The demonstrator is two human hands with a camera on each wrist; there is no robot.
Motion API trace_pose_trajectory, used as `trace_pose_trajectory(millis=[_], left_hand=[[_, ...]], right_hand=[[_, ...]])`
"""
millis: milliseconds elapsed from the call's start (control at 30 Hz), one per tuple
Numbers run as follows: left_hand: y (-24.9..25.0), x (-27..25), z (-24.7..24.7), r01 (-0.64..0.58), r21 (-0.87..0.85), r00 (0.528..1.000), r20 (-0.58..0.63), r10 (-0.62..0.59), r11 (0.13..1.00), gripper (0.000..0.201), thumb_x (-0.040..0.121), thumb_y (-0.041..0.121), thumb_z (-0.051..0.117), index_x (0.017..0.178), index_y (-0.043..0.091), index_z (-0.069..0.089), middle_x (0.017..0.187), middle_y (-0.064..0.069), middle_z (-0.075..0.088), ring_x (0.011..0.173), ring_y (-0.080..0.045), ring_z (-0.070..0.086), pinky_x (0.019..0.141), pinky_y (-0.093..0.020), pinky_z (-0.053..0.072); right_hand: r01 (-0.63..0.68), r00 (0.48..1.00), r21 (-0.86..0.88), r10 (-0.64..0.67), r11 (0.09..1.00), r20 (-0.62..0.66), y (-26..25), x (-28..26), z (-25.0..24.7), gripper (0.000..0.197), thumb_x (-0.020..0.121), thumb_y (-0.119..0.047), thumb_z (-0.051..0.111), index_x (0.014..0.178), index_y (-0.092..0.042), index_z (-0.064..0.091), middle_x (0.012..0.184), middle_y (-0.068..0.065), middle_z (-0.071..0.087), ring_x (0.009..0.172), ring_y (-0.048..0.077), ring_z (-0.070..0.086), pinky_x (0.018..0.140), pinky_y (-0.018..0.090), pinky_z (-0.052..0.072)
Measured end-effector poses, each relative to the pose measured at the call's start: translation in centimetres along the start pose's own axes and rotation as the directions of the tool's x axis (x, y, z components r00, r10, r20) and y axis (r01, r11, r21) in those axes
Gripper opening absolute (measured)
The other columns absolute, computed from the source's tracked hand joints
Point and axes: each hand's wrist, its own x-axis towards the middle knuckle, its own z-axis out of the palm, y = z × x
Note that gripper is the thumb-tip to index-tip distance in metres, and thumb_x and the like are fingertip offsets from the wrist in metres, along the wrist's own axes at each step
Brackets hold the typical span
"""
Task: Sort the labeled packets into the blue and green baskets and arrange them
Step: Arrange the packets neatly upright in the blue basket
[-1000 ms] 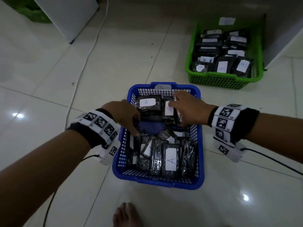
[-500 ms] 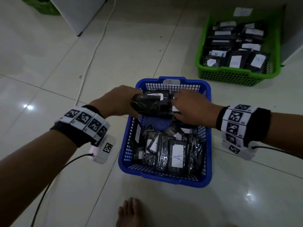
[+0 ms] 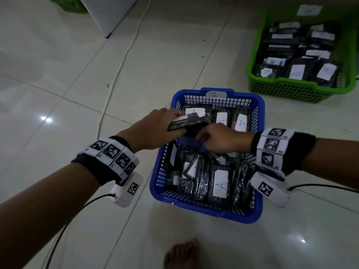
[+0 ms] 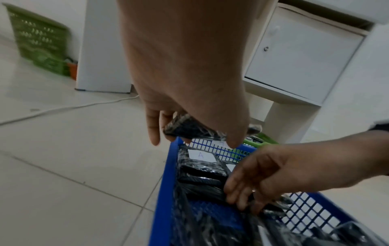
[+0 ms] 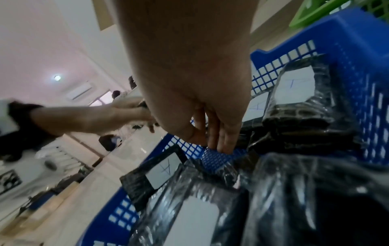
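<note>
A blue basket (image 3: 206, 212) with an "A" tag stands on the floor and holds black wrapped packets with white "A" labels (image 3: 220, 183). My left hand (image 3: 169, 123) grips one black packet (image 3: 186, 124) and holds it tilted above the basket's far left corner; the left wrist view shows this packet (image 4: 189, 129) under the thumb. My right hand (image 3: 206, 140) reaches into the gap in the middle of the basket. Its fingers (image 5: 219, 144) are straight and touch the bare basket floor beside the packets. The green basket (image 3: 291, 92), far right, holds "B" packets.
A white cord (image 3: 120, 61) runs across the tiled floor left of the blue basket. A white cabinet (image 3: 108, 14) and another green basket (image 3: 66, 2) stand at the far left. A bare foot (image 3: 182, 253) is near the front.
My left hand went from the basket's middle gap to the far left stack and lifted a packet from it. My right hand left the far packets and dropped into the middle gap.
</note>
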Motion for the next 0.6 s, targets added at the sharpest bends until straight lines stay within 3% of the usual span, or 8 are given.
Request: trace_pose_trajectory(millis=[100, 233, 333, 400, 467, 533, 600], left_hand=[[-0.5, 1.0, -0.2, 0.05, 0.051, 0.998, -0.038, -0.048, 0.997, 0.062, 0.086, 0.05, 0.062, 0.136, 0.019, 0.042, 0.111, -0.004, 0.045, 0.1, -0.024, 0.04, 0.08, -0.034, 0.034], [-0.6, 2.6, -0.2, 0.065, 0.06, 0.99, -0.127, -0.057, 0.996, 0.082, 0.075, 0.056, 0.074, 0.137, 0.016, 0.038, 0.114, -0.001, 0.036, 0.105, -0.024, 0.033, 0.087, -0.037, 0.036], [-0.7, 3.2, 0.1, 0.074, 0.064, 0.99, -0.124, -0.066, 0.995, 0.086, 0.071, 0.064, 0.079, 0.133, 0.017, 0.041, 0.115, -0.002, 0.04, 0.104, -0.023, 0.034, 0.085, -0.035, 0.032], [-0.6, 3.5, 0.3, 0.109, 0.043, 0.987, -0.123, -0.103, 0.993, 0.074, 0.081, 0.063, 0.071, 0.131, 0.016, 0.042, 0.114, -0.004, 0.041, 0.104, -0.022, 0.033, 0.088, -0.035, 0.029], [-0.5, 3.7, 0.2, 0.138, 0.013, 0.984, -0.113, -0.136, 0.99, 0.052, 0.099, 0.051, 0.053, 0.133, 0.014, 0.043, 0.117, -0.006, 0.042, 0.109, -0.023, 0.033, 0.094, -0.036, 0.026], [-0.5, 3.8, 0.0, 0.114, 0.025, 0.989, -0.103, -0.111, 0.993, 0.033, 0.108, 0.032, 0.038, 0.131, 0.01, 0.047, 0.116, -0.007, 0.042, 0.109, -0.022, 0.033, 0.096, -0.034, 0.023], [-0.6, 4.0, -0.3, 0.08, 0.004, 0.991, -0.103, -0.079, 0.997, 0.025, 0.109, 0.023, 0.036, 0.124, 0.011, 0.052, 0.11, -0.005, 0.044, 0.101, -0.018, 0.032, 0.091, -0.029, 0.02]], right_hand=[[0.011, 0.996, -0.084, -0.004, 0.996, 0.088, -1.0, 0.1, 1.4, 0.044, 0.094, -0.035, 0.061, 0.127, -0.006, 0.058, 0.123, 0.01, 0.064, 0.107, 0.025, 0.063, 0.094, 0.04, 0.053], [0.028, 0.984, -0.036, -0.022, 0.999, 0.178, -1.7, 1.7, 3.3, 0.078, 0.089, -0.056, 0.061, 0.148, -0.014, 0.032, 0.146, 0.006, 0.046, 0.127, 0.024, 0.05, 0.106, 0.037, 0.045], [-0.03, 0.975, 0.084, 0.011, 0.996, 0.222, -1.5, 2.5, 3.8, 0.097, 0.084, -0.054, 0.069, 0.155, -0.015, 0.016, 0.157, 0.004, 0.03, 0.139, 0.022, 0.038, 0.111, 0.031, 0.038], [-0.015, 0.98, 0.119, -0.009, 0.993, 0.199, -1.2, 2.5, 3.7, 0.083, 0.082, -0.044, 0.075, 0.148, -0.017, 0.033, 0.148, 0.001, 0.043, 0.133, 0.019, 0.045, 0.105, 0.026, 0.041], [0.065, 0.986, 0.08, -0.076, 0.995, 0.146, -0.9, 1.9, 3.1, 0.058, 0.081, -0.039, 0.078, 0.131, -0.021, 0.054, 0.126, -0.003, 0.058, 0.113, 0.015, 0.056, 0.092, 0.023, 0.048], [0.138, 0.981, 0.08, -0.148, 0.987, 0.124, -0.5, 0.7, 2.3, 0.044, 0.083, -0.038, 0.077, 0.12, -0.022, 0.059, 0.109, -0.009, 0.062, 0.093, 0.006, 0.06, 0.075, 0.017, 0.047], [0.194, 0.969, 0.129, -0.21, 0.973, 0.128, 0.2, -0.8, 1.7, 0.036, 0.086, -0.035, 0.074, 0.117, -0.025, 0.059, 0.102, -0.013, 0.063, 0.082, -0.001, 0.06, 0.069, 0.014, 0.045]])
